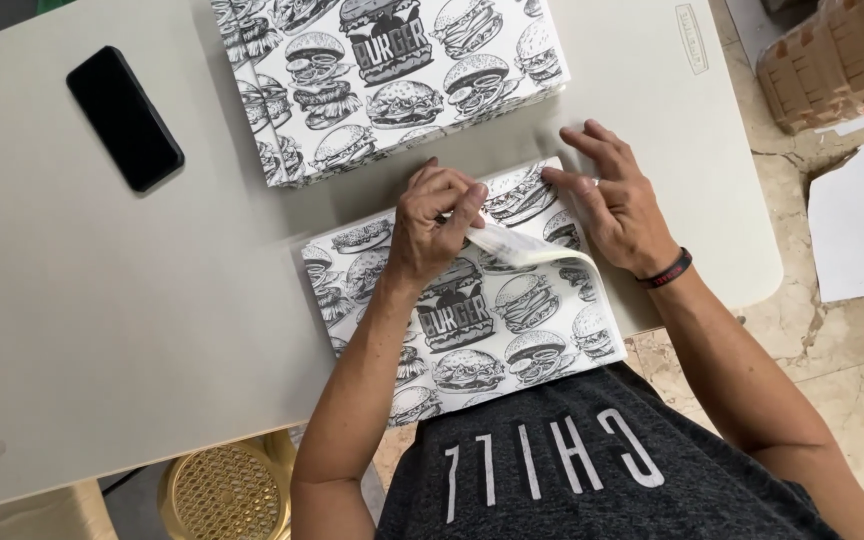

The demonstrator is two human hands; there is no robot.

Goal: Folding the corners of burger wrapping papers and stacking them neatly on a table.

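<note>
A flat white cardboard sheet printed with black burger drawings (472,320) lies on the grey table (102,300) in front of me. My left hand (434,222) pinches a thin pale strip (527,250) that curls up off the sheet near its far edge. My right hand (614,198) lies flat with fingers spread on the sheet's far right corner, holding it down. A black band sits on that wrist.
A stack of the same burger-printed sheets (382,75) lies farther back. A black phone (124,117) rests at the left. Below the table edge are a gold round tray (224,492), brown cardboard trays (832,55) and a white sheet (862,225) on the floor.
</note>
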